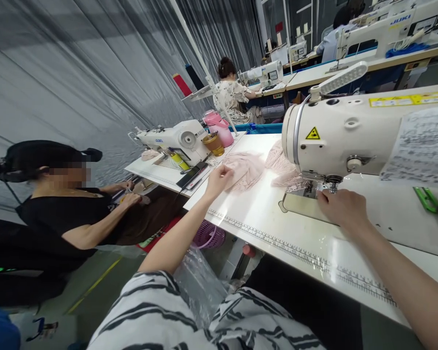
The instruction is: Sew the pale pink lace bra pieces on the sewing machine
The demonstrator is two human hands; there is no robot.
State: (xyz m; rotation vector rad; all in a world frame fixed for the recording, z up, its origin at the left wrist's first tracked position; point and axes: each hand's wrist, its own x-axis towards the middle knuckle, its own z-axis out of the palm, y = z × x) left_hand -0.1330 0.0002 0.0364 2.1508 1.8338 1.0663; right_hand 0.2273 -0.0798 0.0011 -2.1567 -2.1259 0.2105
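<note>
My left hand is closed at the left edge of a crumpled piece of pale pink lace fabric, its fingertips pinched against it. More of the pink lace runs right, towards the presser foot of a large white sewing machine. Close beside the needle area, my right hand rests low over the machine bed with its fingers curled together. Whatever those fingers hold is hidden. A paper sheet with handwriting hangs on the machine's body.
A printed ruler lines the table's front edge. On the left are a phone, an amber cup, a pink flask and another sewing machine. A co-worker in black sits there. A purple basket stands below.
</note>
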